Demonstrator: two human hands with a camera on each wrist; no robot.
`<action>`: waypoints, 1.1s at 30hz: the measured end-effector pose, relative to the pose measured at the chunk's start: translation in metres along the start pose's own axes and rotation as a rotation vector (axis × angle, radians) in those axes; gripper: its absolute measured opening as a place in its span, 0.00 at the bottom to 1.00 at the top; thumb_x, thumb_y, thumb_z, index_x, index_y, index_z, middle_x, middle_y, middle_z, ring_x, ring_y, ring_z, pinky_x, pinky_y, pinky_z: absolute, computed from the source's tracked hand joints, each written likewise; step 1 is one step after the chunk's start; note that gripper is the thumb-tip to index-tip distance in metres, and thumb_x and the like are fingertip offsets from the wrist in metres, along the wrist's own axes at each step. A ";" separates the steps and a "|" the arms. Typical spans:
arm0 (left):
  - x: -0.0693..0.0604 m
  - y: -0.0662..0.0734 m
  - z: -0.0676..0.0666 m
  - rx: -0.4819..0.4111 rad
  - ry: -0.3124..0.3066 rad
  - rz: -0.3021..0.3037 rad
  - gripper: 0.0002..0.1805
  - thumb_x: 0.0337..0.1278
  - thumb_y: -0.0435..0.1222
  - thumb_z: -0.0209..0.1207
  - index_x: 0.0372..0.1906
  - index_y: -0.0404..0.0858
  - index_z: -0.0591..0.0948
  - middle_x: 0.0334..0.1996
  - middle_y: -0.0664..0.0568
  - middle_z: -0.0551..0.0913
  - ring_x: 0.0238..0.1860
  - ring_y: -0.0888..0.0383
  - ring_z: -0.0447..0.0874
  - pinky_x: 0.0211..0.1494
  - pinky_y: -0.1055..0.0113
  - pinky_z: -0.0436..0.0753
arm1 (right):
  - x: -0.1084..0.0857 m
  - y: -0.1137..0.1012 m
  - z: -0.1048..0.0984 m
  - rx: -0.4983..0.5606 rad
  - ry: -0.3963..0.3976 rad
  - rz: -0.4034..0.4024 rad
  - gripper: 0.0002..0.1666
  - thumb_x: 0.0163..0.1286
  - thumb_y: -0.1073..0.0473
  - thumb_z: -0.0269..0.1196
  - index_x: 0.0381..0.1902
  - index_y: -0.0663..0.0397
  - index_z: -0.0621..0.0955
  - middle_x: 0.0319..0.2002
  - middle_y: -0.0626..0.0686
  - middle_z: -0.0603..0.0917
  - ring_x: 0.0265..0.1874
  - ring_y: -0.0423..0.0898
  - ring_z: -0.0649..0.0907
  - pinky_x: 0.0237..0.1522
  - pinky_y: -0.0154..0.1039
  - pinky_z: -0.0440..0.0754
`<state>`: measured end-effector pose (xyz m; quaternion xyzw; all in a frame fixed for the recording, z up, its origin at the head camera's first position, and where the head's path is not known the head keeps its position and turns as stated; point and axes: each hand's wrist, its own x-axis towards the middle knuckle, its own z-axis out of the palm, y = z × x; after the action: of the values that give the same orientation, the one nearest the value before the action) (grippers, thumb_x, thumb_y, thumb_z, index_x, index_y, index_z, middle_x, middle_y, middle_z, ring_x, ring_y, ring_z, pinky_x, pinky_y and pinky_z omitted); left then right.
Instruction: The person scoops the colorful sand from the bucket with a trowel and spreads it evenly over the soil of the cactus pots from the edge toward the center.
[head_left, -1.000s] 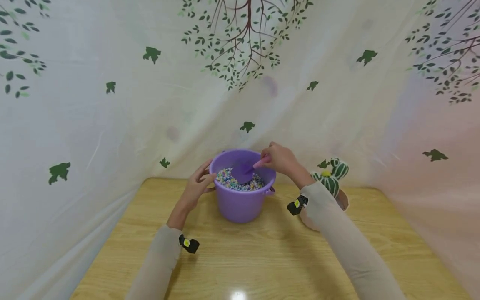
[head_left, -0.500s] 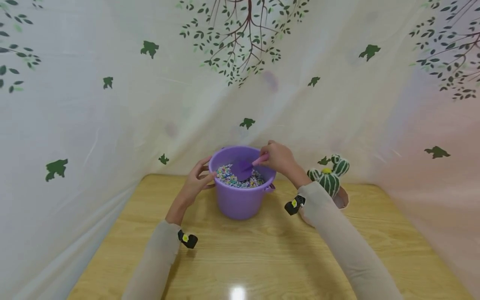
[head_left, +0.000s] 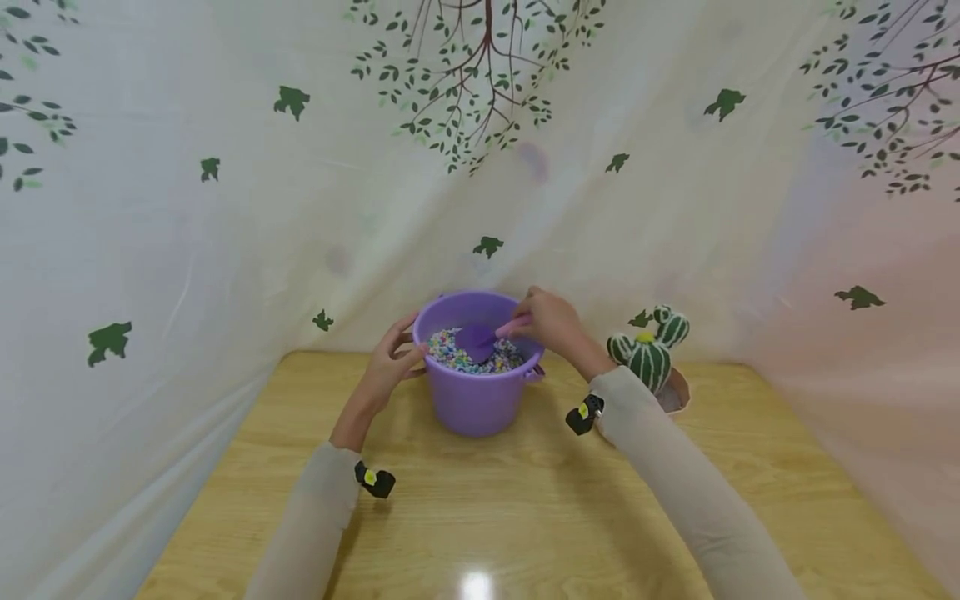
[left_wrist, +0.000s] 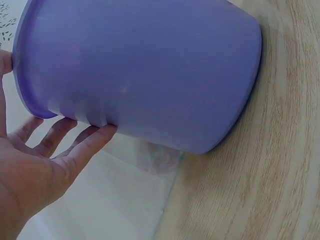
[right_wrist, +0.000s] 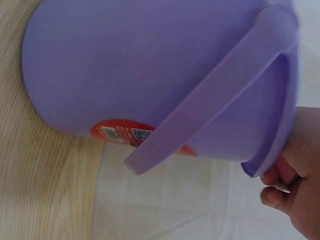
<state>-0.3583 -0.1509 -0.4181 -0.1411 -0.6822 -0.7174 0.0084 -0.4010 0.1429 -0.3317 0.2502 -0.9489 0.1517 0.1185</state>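
Note:
A purple bucket (head_left: 478,406) stands on the table, partly filled with small multicoloured beads (head_left: 442,352). My left hand (head_left: 387,364) steadies its left side. In the left wrist view, spread fingers (left_wrist: 90,142) rest their tips on the outer wall, with the thumb at the rim. Over the right rim, my right hand (head_left: 551,321) grips the pink handle (head_left: 514,326) of a toy shovel. Its purple blade (head_left: 477,342) is down among the beads, so the tip is hidden. In the right wrist view the bucket hides the blade, and curled fingers (right_wrist: 274,196) show past the rim.
A knitted cactus (head_left: 651,360) in a pot stands to the right, partly behind my right forearm. The bucket's handle (right_wrist: 210,97) hangs down its side. A leaf-printed cloth (head_left: 360,208) hangs behind the wooden table (head_left: 480,517).
My right hand has moved slightly down and left relative to the bucket, and the shovel's handle lies lower. The left hand stays on the bucket. The whole head view has shifted a little.

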 end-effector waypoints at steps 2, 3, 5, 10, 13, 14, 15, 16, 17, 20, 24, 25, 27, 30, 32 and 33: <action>0.001 -0.002 0.000 -0.005 -0.003 -0.003 0.38 0.70 0.33 0.58 0.80 0.45 0.59 0.68 0.31 0.68 0.54 0.49 0.81 0.60 0.46 0.84 | -0.001 0.001 0.004 -0.040 0.048 -0.023 0.17 0.61 0.49 0.74 0.43 0.53 0.91 0.37 0.53 0.81 0.35 0.50 0.80 0.37 0.44 0.82; 0.001 -0.003 0.001 -0.007 -0.007 -0.008 0.38 0.70 0.33 0.58 0.81 0.45 0.58 0.68 0.31 0.68 0.55 0.49 0.81 0.60 0.46 0.84 | -0.002 0.002 0.006 -0.053 0.065 -0.031 0.16 0.61 0.50 0.74 0.43 0.52 0.91 0.37 0.53 0.81 0.36 0.50 0.80 0.37 0.45 0.82; 0.000 -0.005 0.001 -0.011 -0.012 -0.021 0.38 0.70 0.33 0.58 0.81 0.45 0.58 0.68 0.31 0.68 0.56 0.47 0.80 0.61 0.47 0.84 | -0.002 0.003 0.010 -0.065 0.085 -0.044 0.15 0.62 0.50 0.74 0.42 0.53 0.91 0.38 0.54 0.82 0.38 0.51 0.80 0.38 0.46 0.82; -0.001 -0.005 0.002 -0.014 0.003 -0.027 0.38 0.70 0.34 0.58 0.80 0.46 0.59 0.69 0.32 0.68 0.60 0.41 0.78 0.60 0.47 0.84 | -0.001 0.007 0.016 -0.032 0.091 -0.066 0.15 0.61 0.54 0.75 0.41 0.57 0.90 0.38 0.55 0.81 0.41 0.53 0.77 0.43 0.48 0.80; -0.002 -0.005 0.001 -0.010 0.013 -0.019 0.38 0.70 0.35 0.58 0.80 0.46 0.59 0.69 0.32 0.68 0.61 0.38 0.77 0.60 0.47 0.85 | 0.001 0.010 0.018 0.041 0.097 -0.076 0.15 0.59 0.56 0.76 0.39 0.61 0.90 0.34 0.54 0.77 0.38 0.52 0.74 0.43 0.46 0.75; -0.002 -0.005 0.001 -0.011 0.014 -0.018 0.38 0.70 0.34 0.58 0.80 0.46 0.59 0.68 0.32 0.68 0.61 0.38 0.77 0.60 0.47 0.85 | 0.002 0.012 0.019 0.071 0.098 -0.079 0.15 0.58 0.57 0.76 0.39 0.61 0.90 0.32 0.53 0.76 0.36 0.51 0.72 0.43 0.44 0.73; -0.002 -0.006 0.000 -0.012 0.016 -0.017 0.38 0.70 0.34 0.58 0.80 0.46 0.59 0.68 0.32 0.68 0.61 0.37 0.77 0.60 0.47 0.84 | 0.003 0.013 0.019 0.099 0.101 -0.081 0.14 0.58 0.57 0.77 0.38 0.62 0.90 0.31 0.52 0.74 0.35 0.50 0.71 0.42 0.43 0.70; -0.002 -0.007 0.000 -0.012 0.014 -0.016 0.38 0.70 0.34 0.58 0.81 0.46 0.59 0.68 0.32 0.68 0.61 0.37 0.77 0.61 0.46 0.84 | 0.003 0.014 0.020 0.123 0.108 -0.088 0.14 0.57 0.58 0.77 0.37 0.63 0.90 0.29 0.52 0.73 0.33 0.49 0.69 0.41 0.42 0.69; -0.002 -0.007 0.000 -0.008 0.009 -0.015 0.37 0.71 0.34 0.57 0.81 0.46 0.58 0.68 0.32 0.68 0.61 0.37 0.77 0.61 0.45 0.84 | 0.003 0.015 0.020 0.146 0.116 -0.095 0.14 0.56 0.59 0.77 0.37 0.63 0.90 0.28 0.51 0.72 0.32 0.48 0.68 0.40 0.41 0.67; 0.000 -0.008 0.000 -0.011 0.003 -0.010 0.37 0.71 0.35 0.57 0.81 0.46 0.58 0.68 0.33 0.68 0.61 0.39 0.77 0.62 0.44 0.83 | 0.003 0.017 0.020 0.181 0.140 -0.114 0.14 0.55 0.60 0.78 0.36 0.65 0.90 0.26 0.51 0.70 0.30 0.47 0.66 0.38 0.40 0.65; 0.001 -0.007 0.000 -0.011 0.007 -0.009 0.37 0.71 0.36 0.58 0.80 0.47 0.59 0.68 0.33 0.68 0.60 0.42 0.78 0.61 0.45 0.83 | 0.003 0.018 0.019 0.202 0.139 -0.102 0.14 0.54 0.61 0.78 0.36 0.66 0.90 0.26 0.50 0.69 0.30 0.46 0.65 0.37 0.39 0.63; 0.002 -0.006 0.000 -0.012 0.010 -0.007 0.36 0.71 0.35 0.58 0.80 0.47 0.60 0.68 0.33 0.69 0.60 0.42 0.78 0.61 0.45 0.83 | 0.003 0.018 0.018 0.205 0.136 -0.099 0.14 0.54 0.61 0.78 0.36 0.66 0.90 0.26 0.50 0.68 0.30 0.46 0.65 0.37 0.39 0.63; 0.002 -0.005 -0.001 -0.003 0.010 -0.001 0.36 0.72 0.36 0.57 0.80 0.47 0.60 0.68 0.33 0.69 0.60 0.41 0.78 0.61 0.45 0.84 | 0.002 0.017 0.016 0.208 0.134 -0.094 0.14 0.54 0.62 0.78 0.36 0.66 0.90 0.26 0.50 0.68 0.31 0.47 0.65 0.37 0.38 0.63; 0.002 -0.004 -0.001 -0.006 0.011 0.006 0.36 0.71 0.36 0.57 0.80 0.47 0.60 0.69 0.33 0.68 0.62 0.39 0.77 0.61 0.44 0.83 | 0.000 0.014 0.013 0.216 0.135 -0.083 0.12 0.55 0.62 0.77 0.36 0.65 0.90 0.26 0.50 0.67 0.31 0.47 0.65 0.36 0.38 0.63; 0.000 -0.004 -0.001 -0.009 0.015 0.003 0.36 0.72 0.36 0.57 0.80 0.48 0.60 0.69 0.33 0.68 0.63 0.38 0.76 0.61 0.44 0.83 | -0.003 0.012 0.012 0.230 0.120 -0.065 0.12 0.56 0.62 0.77 0.36 0.64 0.90 0.26 0.49 0.66 0.31 0.47 0.64 0.36 0.38 0.63; -0.001 -0.004 0.000 -0.015 0.020 0.000 0.36 0.71 0.35 0.57 0.80 0.48 0.60 0.69 0.33 0.68 0.63 0.37 0.76 0.61 0.44 0.83 | -0.005 0.011 0.011 0.234 0.109 -0.061 0.11 0.56 0.62 0.77 0.36 0.64 0.90 0.26 0.49 0.66 0.31 0.47 0.64 0.35 0.38 0.62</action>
<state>-0.3585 -0.1511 -0.4217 -0.1341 -0.6765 -0.7240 0.0139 -0.4044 0.1500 -0.3458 0.2823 -0.9088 0.2712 0.1444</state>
